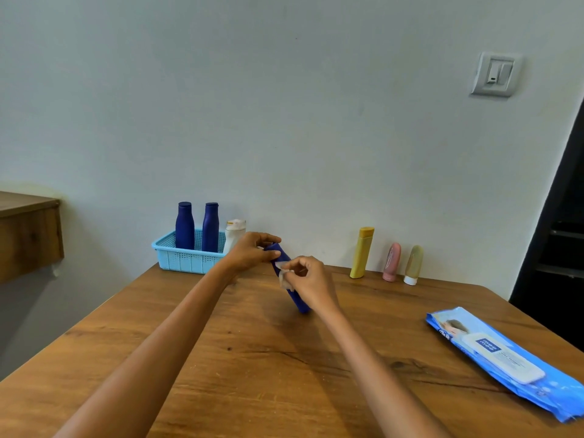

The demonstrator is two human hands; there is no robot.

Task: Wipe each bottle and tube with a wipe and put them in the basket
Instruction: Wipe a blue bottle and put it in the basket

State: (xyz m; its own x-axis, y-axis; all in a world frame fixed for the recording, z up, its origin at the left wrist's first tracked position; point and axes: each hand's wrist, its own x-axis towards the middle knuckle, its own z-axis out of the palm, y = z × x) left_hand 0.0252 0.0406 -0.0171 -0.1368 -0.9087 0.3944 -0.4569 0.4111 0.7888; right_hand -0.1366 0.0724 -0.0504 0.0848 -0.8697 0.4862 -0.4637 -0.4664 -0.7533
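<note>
My left hand [252,249] grips the top end of a dark blue bottle [298,300], which tilts down to the right above the wooden table [252,358]. My right hand [308,281] pinches a small white wipe [284,275] against the bottle's middle. The light blue basket [185,260] stands at the table's far left edge against the wall. It holds two upright dark blue bottles [185,226] [210,227] and a white bottle [234,235]. Along the wall to the right stand a yellow bottle [361,252], a pink tube [392,262] and a beige tube [413,265].
A blue pack of wet wipes [505,358] lies near the table's right edge. A wooden shelf [28,235] juts from the wall at the left. A dark doorway [556,241] is at the right, and a wall switch [496,74] is above.
</note>
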